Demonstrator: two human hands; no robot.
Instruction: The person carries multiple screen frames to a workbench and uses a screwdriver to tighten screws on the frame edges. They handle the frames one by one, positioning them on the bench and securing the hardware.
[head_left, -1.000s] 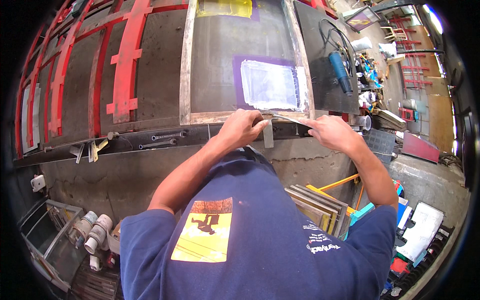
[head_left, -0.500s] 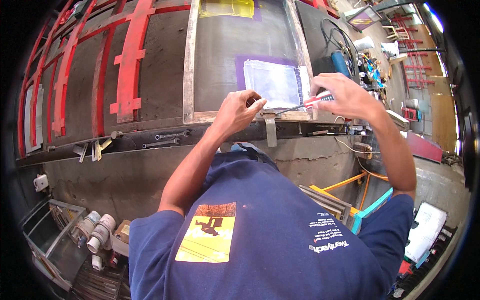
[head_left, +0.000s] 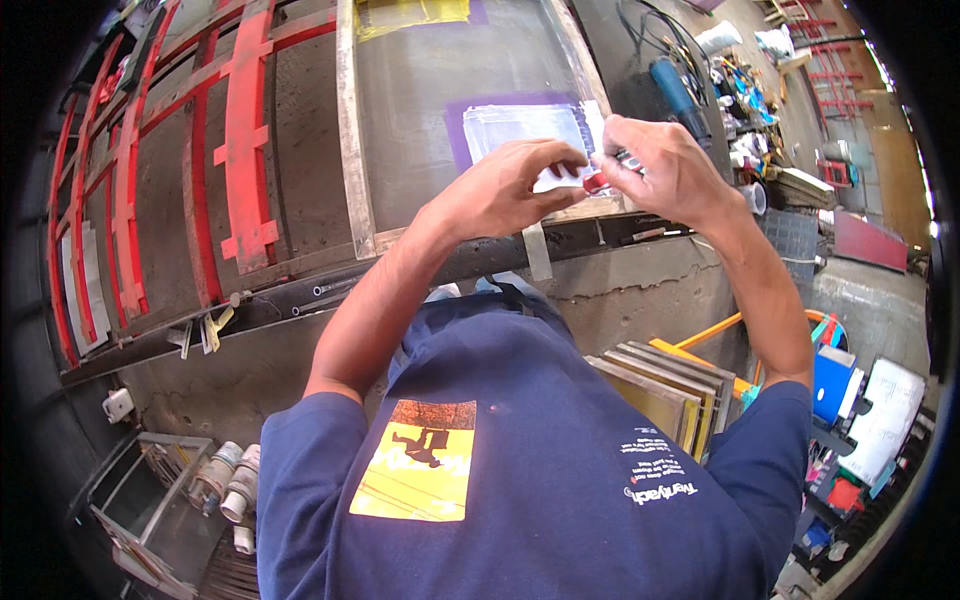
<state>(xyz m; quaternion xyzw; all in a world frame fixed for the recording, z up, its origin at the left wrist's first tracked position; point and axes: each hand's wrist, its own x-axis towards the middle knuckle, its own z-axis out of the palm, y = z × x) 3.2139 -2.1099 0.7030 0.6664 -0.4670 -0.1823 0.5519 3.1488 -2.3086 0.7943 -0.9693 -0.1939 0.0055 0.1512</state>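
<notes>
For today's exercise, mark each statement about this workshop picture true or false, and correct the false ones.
1. Both hands meet over the framed screen. True.
2. The right hand holds a small red-tipped object. True.
3. The left hand rests on the red frames. False: it is at the pale patch on the screen, touching the same small object.
4. The person's shirt is plain white. False: it is dark blue with a yellow print.
5. A strip of tape hangs below the screen's lower edge. True.

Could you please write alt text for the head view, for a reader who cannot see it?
Seen from above, a person in a navy T-shirt brings both hands together over a framed mesh screen, the left hand and right hand pinching a small red-tipped object. Red metal frames lie to the left.
</notes>
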